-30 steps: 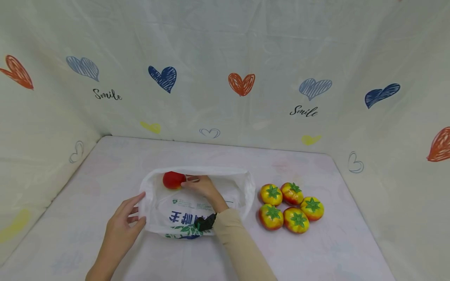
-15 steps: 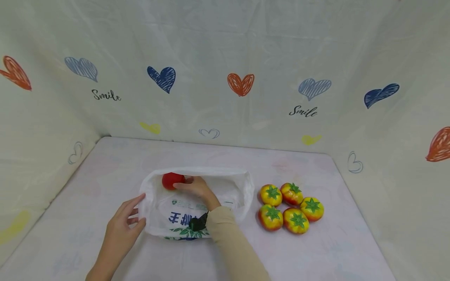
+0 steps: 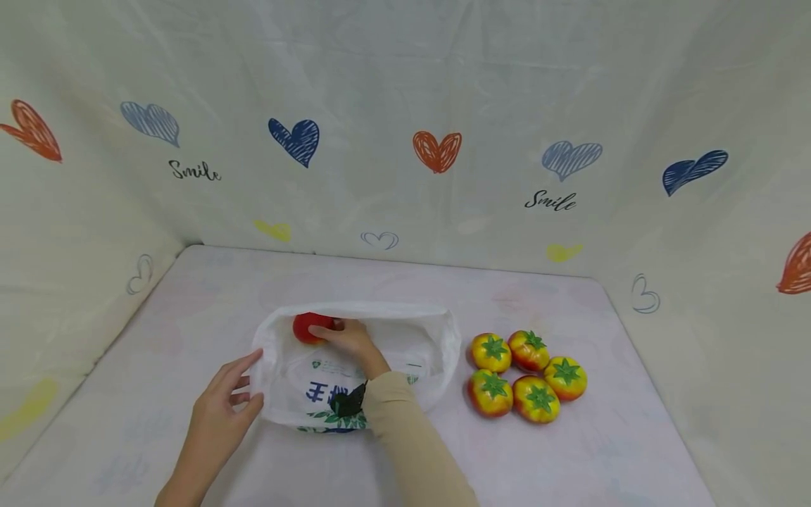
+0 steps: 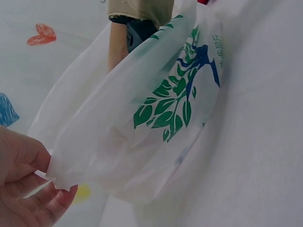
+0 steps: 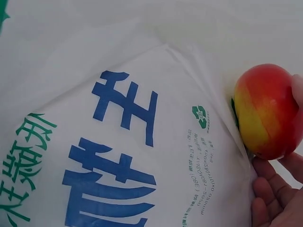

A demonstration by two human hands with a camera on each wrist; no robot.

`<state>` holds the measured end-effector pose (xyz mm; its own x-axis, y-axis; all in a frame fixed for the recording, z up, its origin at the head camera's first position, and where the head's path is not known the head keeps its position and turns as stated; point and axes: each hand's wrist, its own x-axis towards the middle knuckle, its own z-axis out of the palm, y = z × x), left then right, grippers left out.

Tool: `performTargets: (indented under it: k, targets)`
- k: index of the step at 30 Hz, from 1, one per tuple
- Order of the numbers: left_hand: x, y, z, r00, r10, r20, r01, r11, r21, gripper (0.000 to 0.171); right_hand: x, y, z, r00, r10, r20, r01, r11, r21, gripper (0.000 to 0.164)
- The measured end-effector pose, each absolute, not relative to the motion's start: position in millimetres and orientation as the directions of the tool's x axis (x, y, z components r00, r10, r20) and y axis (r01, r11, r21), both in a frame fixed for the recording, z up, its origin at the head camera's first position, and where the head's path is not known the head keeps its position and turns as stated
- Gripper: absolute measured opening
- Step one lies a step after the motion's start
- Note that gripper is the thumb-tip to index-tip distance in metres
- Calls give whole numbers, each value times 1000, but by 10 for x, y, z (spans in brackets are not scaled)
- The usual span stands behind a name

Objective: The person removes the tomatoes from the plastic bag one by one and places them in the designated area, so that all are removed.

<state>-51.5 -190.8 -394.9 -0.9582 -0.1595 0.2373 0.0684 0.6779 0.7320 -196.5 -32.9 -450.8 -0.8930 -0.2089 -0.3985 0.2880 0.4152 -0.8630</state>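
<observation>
A white plastic bag (image 3: 437,338) with blue lettering and green leaf print lies with its mouth spread wide on the table. At its left rim my left hand (image 3: 222,405) pinches the edge; the left wrist view shows the film between the thumb and fingers (image 4: 59,203). My right hand (image 3: 350,339) reaches inside and holds a red and yellow tomato (image 5: 265,111) at the far left corner. The thumb lies on its red side and other fingers are under or beside it. In the right wrist view, a bit of green shows at the tomato's left edge, against the bag.
Several similar yellow and red tomatoes (image 3: 537,399) with green star-shaped tops stand grouped to the right of the bag. The white table (image 3: 209,282) ends at a hanging curtain (image 3: 380,197) printed with hearts. A black device (image 3: 348,400) sits at the right wrist.
My right hand has shifted slightly left, and its thumb now lies farther across the tomato. The tomato has barely moved. My left hand stays at the bag's rim.
</observation>
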Motion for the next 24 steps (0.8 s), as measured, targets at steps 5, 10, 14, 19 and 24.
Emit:
performTargets:
  k: [5, 10, 14, 19, 24]
  targets:
    - [-513, -1918, -3958, -957, -159, 242, 74, 673, 736, 56, -1954, -335, -4483, -890, -216, -402, 268, 466, -843, 61]
    - [-519, -1920, -3960, -959, -163, 230, 59, 682, 729, 57, -1964, -333, -4492, -881, -226, -415, 274, 472, -838, 61]
    - [-521, -1912, -3948, -960, -170, 224, 48, 686, 726, 57, -1972, -325, -4506, -869, -246, -430, 279, 475, -834, 64]
    - [-524, -1908, -3943, -960, -173, 220, 41, 690, 722, 57, -1959, -291, -4496, -857, -277, -434, 270, 474, -838, 66]
    - [-524, -1906, -3948, -956, -165, 244, 67, 686, 725, 57, -1932, -241, -4487, -859, -291, -421, 247, 485, -839, 65]
